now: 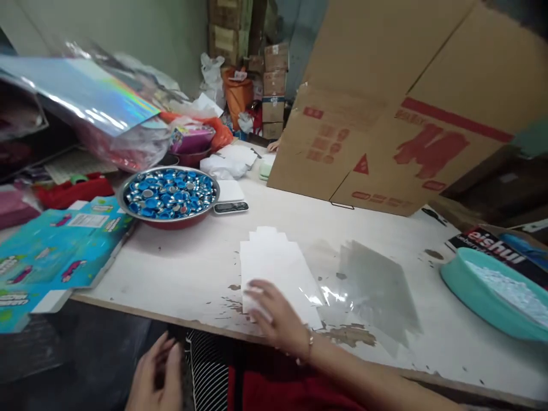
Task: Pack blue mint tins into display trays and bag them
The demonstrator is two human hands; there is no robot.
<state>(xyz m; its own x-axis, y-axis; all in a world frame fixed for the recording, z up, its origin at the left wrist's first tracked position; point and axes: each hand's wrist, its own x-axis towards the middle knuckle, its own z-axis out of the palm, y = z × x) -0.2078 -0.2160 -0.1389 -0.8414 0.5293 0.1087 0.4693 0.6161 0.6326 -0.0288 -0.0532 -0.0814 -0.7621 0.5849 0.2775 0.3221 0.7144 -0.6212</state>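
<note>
My right hand [276, 311] lies over the near end of a white die-cut card sheet [274, 257], its fingers spread and touching the paper. A clear plastic sheet [377, 291] rests flat on the table just right of the card, catching glare. My left hand [156, 374] hangs below the table's front edge, slightly blurred. Its thumb and fingers are loosely bent with a gap between them, and nothing shows in it. Nearest to that hand are the printed blue card sheets [72, 245], which overhang the table's edge at the left.
A steel bowl [169, 220] of blue and silver caps stands behind the card. A big cardboard panel [377, 131] rises at the back right. A teal basin [483, 297] of small white pieces sits at the right. Shiny plastic-wrapped sheets [94, 91] fill the left back.
</note>
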